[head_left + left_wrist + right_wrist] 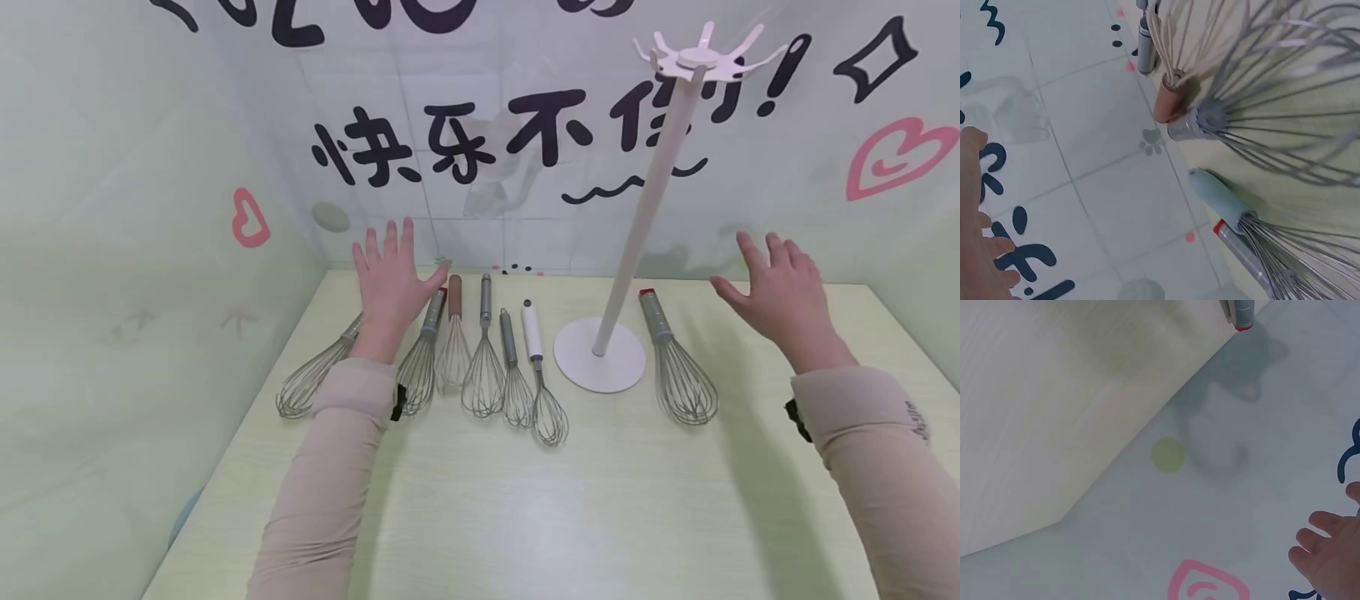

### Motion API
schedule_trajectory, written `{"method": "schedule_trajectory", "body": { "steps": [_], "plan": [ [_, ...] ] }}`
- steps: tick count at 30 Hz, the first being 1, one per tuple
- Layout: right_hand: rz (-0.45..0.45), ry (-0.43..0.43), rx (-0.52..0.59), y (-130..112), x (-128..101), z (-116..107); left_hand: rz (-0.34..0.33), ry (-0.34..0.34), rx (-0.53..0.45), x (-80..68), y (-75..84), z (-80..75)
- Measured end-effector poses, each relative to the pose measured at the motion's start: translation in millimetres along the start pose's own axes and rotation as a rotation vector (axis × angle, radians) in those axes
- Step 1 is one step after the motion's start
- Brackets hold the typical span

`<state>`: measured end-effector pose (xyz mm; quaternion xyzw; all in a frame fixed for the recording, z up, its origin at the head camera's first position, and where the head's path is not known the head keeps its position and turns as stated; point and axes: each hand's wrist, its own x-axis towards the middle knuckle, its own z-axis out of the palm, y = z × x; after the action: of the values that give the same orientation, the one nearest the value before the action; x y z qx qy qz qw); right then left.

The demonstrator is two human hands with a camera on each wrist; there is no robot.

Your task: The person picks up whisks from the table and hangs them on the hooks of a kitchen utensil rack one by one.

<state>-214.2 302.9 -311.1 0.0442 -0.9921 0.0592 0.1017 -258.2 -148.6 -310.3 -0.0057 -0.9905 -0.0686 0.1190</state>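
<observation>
My left hand (pixel 390 283) is raised with fingers spread over the left part of a row of whisks, holding nothing. Under its forearm lie a wire whisk (pixel 315 375) and a red-tipped whisk (pixel 420 367). A blue-handled whisk (pixel 1219 197) shows in the left wrist view; the left arm hides it in the head view. To the right lie a brown-handled whisk (pixel 454 300), two grey-handled ones and a white-handled whisk (pixel 532 329). My right hand (pixel 787 292), also raised and empty with fingers apart, is nearest to another red-tipped whisk (pixel 686 383).
Between the hands stands a white rack: a round base (pixel 585 367), a tall pole (pixel 648 200) and a ring of hooks (pixel 697 58) on top with nothing hanging. Behind the pale wooden table (pixel 525 517) rises a printed wall sheet (pixel 450 225); another sheet (pixel 135 292) borders the left.
</observation>
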Motion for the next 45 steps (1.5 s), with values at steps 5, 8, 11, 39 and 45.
{"method": "schedule_trajectory", "body": {
  "steps": [5,8,11,39,45],
  "plan": [
    [0.013,-0.019,0.100,-8,3,5,0.049,0.008,-0.055,-0.1,15.6,-0.8],
    [0.032,-0.050,0.149,-11,6,9,0.089,0.012,-0.098,-1.2,28.3,-0.7],
    [0.045,-0.084,0.183,-15,7,14,0.131,0.022,-0.147,-3.6,43.2,-1.9],
    [0.029,-0.245,0.252,-33,7,66,0.367,-0.041,-0.848,-15.5,147.1,-4.5],
    [0.022,-0.223,0.298,-31,5,74,0.408,-0.087,-0.958,-16.6,158.1,-1.7]
  ]
}}
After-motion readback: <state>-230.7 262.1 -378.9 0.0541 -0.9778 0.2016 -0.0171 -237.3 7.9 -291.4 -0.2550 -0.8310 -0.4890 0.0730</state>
